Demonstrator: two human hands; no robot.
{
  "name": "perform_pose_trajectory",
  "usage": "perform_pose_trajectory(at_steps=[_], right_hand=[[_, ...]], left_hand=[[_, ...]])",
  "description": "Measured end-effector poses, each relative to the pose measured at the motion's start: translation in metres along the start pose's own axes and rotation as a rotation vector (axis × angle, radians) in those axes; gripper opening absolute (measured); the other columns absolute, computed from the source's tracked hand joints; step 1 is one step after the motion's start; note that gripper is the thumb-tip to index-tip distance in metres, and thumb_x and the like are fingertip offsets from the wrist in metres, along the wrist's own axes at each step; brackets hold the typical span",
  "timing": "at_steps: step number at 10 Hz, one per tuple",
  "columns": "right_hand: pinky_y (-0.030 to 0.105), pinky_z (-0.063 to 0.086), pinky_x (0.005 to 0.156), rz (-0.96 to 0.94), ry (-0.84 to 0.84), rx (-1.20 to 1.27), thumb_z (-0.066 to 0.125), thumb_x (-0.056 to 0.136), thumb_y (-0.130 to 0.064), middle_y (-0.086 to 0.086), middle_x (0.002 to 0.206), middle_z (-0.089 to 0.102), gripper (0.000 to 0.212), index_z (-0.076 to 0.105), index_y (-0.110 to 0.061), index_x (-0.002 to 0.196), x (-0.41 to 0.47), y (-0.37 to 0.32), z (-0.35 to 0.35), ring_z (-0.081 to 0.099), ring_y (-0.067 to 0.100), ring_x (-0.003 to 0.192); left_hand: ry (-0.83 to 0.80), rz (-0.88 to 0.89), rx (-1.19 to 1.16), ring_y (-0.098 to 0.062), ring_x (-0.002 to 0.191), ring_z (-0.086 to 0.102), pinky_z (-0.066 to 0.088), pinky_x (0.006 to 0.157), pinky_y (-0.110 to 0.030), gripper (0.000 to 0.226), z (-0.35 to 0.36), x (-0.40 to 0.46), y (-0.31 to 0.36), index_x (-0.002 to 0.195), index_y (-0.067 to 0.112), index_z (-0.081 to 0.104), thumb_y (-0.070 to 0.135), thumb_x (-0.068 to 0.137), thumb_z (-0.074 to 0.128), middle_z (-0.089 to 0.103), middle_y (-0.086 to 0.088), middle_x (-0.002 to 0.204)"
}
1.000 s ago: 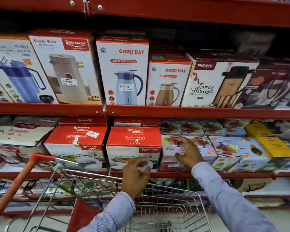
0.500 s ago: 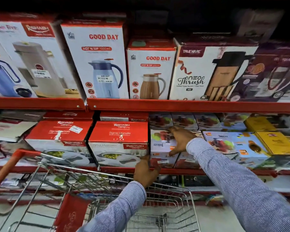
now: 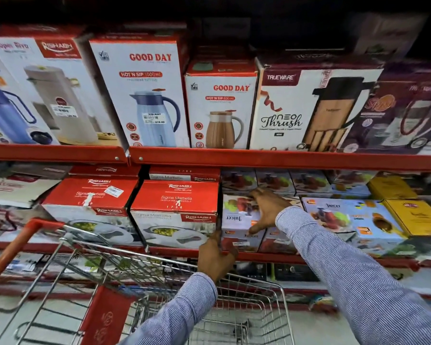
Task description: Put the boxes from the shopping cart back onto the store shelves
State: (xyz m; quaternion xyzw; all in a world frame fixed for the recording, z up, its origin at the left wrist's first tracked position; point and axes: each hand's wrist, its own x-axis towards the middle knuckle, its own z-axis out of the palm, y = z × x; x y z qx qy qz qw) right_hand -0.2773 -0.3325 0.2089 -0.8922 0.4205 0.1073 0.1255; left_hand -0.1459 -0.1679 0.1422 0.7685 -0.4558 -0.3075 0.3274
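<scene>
A white juicer box [image 3: 237, 217] sits on the middle red shelf [image 3: 266, 256], pressed against a red Rishabh casserole box [image 3: 177, 197] on its left. My right hand [image 3: 269, 210] lies on the juicer box's top with fingers spread and the thumb down its front. My left hand [image 3: 215, 257] grips the box's lower left front corner, just above the shelf edge. Below my arms stands the wire shopping cart [image 3: 159, 260]; the part of its basket that shows holds no boxes.
More juicer boxes [image 3: 346, 215] and yellow boxes [image 3: 413, 217] fill the shelf to the right. Tall flask boxes [image 3: 144, 95] line the upper shelf [image 3: 284, 159]. The cart's orange handle [image 3: 18, 245] crosses the lower left. Another shelf of goods runs below.
My left hand has shifted right, from the front of the red casserole box to the juicer box's left corner. My right hand stays on top of the juicer box. The view has dropped slightly.
</scene>
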Motion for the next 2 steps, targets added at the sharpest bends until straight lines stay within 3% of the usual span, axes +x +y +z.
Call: perform_pose_trajectory(at_steps=[1,2], right_hand=[[0.039,0.035,0.112,0.013,0.004,0.028,0.080,0.051,-0.062,0.008,0.151,0.033,0.119,0.027,-0.012,0.145,-0.006,-0.003,-0.002,0.034,0.028,0.138],[0.038,0.036,0.110,-0.008,0.114,0.048,0.075,0.055,-0.065,0.004,0.150,0.035,0.109,0.031,-0.019,0.143,-0.020,-0.001,0.001,0.036,0.027,0.136]], left_hand=[[0.006,0.054,0.052,-0.019,0.079,0.072,0.063,0.073,-0.036,0.027,-0.007,-0.004,0.006,0.111,0.022,0.063,0.029,0.086,0.056,0.077,-0.001,0.095],[0.118,0.143,0.054,-0.015,0.077,0.070,0.063,0.076,-0.032,0.026,-0.028,-0.010,0.026,0.110,0.019,0.067,0.019,0.085,0.064,0.076,0.006,0.095]])
